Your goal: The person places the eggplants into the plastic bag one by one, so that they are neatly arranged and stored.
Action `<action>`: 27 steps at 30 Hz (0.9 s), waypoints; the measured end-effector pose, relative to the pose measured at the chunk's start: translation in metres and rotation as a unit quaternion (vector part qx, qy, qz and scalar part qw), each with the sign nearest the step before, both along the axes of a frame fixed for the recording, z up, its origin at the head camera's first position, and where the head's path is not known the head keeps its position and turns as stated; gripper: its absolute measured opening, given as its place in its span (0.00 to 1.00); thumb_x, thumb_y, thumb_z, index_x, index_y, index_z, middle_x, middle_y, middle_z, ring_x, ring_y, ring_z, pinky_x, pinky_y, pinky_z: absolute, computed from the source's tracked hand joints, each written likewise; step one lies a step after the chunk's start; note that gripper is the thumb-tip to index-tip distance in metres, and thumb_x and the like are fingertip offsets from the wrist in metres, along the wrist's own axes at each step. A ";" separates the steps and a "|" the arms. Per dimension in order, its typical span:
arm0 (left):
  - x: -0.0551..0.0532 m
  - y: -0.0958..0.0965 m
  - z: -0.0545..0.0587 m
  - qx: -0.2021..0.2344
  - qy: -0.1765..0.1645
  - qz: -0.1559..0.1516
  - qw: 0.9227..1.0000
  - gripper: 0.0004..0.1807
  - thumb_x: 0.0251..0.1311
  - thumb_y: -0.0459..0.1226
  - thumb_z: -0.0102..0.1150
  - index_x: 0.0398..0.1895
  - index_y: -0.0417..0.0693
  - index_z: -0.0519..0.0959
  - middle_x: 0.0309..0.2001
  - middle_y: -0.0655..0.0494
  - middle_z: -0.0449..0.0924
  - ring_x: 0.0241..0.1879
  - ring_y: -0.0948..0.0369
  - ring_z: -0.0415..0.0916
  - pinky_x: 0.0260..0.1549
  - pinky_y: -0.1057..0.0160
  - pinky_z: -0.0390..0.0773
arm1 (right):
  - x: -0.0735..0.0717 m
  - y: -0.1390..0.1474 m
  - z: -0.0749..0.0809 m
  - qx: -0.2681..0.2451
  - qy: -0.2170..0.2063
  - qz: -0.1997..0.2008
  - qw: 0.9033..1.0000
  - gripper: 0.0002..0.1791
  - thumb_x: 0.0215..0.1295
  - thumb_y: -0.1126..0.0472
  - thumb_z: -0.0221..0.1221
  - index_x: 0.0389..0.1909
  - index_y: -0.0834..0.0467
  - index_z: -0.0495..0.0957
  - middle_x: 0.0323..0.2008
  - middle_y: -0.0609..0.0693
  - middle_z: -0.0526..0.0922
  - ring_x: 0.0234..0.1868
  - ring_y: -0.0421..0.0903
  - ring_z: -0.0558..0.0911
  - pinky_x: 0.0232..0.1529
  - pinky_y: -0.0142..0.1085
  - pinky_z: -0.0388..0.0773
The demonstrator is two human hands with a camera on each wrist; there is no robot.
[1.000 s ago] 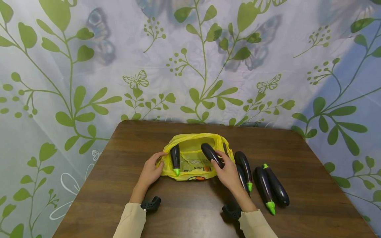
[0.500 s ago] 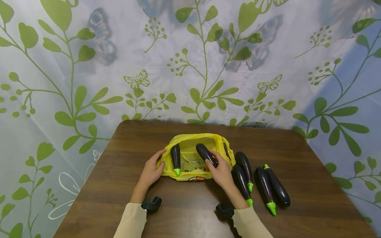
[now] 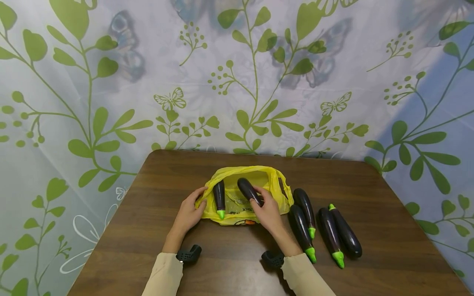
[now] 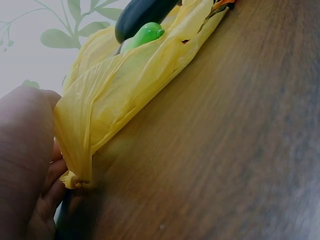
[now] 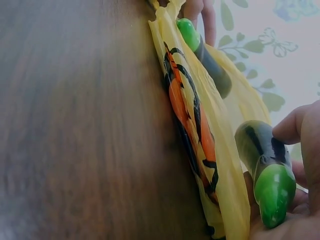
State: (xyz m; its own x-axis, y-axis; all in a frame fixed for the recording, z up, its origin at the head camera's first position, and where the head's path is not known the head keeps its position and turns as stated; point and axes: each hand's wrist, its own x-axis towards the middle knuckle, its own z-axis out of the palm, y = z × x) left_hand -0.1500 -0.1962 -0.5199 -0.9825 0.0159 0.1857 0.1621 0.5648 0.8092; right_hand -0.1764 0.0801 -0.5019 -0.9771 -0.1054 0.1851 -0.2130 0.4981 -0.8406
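Note:
A yellow plastic bag [image 3: 272,174] lies on its side on the table, its mouth spread wide. My left hand [image 3: 189,213] pinches the bag's left edge; the left wrist view shows the yellow film [image 4: 75,135] gathered between thumb and fingers. One eggplant [image 3: 219,196] with a bright green stem end rests inside at the bag's left. My right hand [image 3: 269,211] holds a second eggplant [image 3: 246,189] in the bag's mouth, tilted, its rounded end away from me. In the right wrist view, that eggplant's green cap [image 5: 274,192] points back toward the palm.
Several more eggplants lie to the right of the bag: a near pair with one eggplant [image 3: 301,230] closest to my right forearm, and a farther pair with one eggplant [image 3: 346,232] outermost. A patterned cloth [image 3: 207,82] hangs behind the brown table [image 3: 174,164].
My right hand has moved left with its eggplant, farther across the bag's mouth toward the eggplant inside. My left hand keeps its hold on the bag's edge.

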 end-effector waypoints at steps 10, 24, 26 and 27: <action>0.000 -0.001 -0.002 -0.005 0.009 0.000 1.000 0.23 0.68 0.40 0.52 0.66 0.53 0.69 0.65 0.55 0.70 0.66 0.55 0.66 0.64 0.49 0.67 | -0.004 -0.011 0.000 0.017 0.008 0.021 1.000 0.26 0.65 0.57 0.59 0.65 0.52 0.70 0.60 0.53 0.76 0.44 0.48 0.79 0.40 0.39 0.75; 0.000 -0.001 -0.002 -0.009 0.015 -0.003 1.000 0.23 0.69 0.40 0.51 0.66 0.54 0.69 0.65 0.56 0.70 0.67 0.55 0.66 0.64 0.48 0.67 | -0.011 -0.028 -0.006 0.034 -0.015 0.044 0.998 0.26 0.66 0.53 0.60 0.64 0.50 0.70 0.55 0.52 0.78 0.41 0.45 0.78 0.36 0.36 0.77; 0.000 -0.001 -0.002 -0.010 0.016 -0.004 1.000 0.23 0.69 0.40 0.51 0.67 0.54 0.69 0.65 0.56 0.70 0.67 0.55 0.65 0.64 0.48 0.67 | -0.011 -0.031 -0.006 0.039 -0.007 0.044 0.998 0.26 0.65 0.53 0.60 0.64 0.51 0.71 0.55 0.52 0.78 0.42 0.46 0.79 0.38 0.37 0.77; 0.000 -0.001 -0.002 -0.011 0.016 -0.004 1.000 0.23 0.69 0.40 0.51 0.67 0.54 0.69 0.65 0.56 0.70 0.67 0.55 0.65 0.64 0.48 0.67 | -0.011 -0.032 -0.006 0.042 -0.003 0.044 0.998 0.26 0.65 0.53 0.61 0.64 0.51 0.71 0.54 0.52 0.78 0.42 0.45 0.79 0.38 0.38 0.78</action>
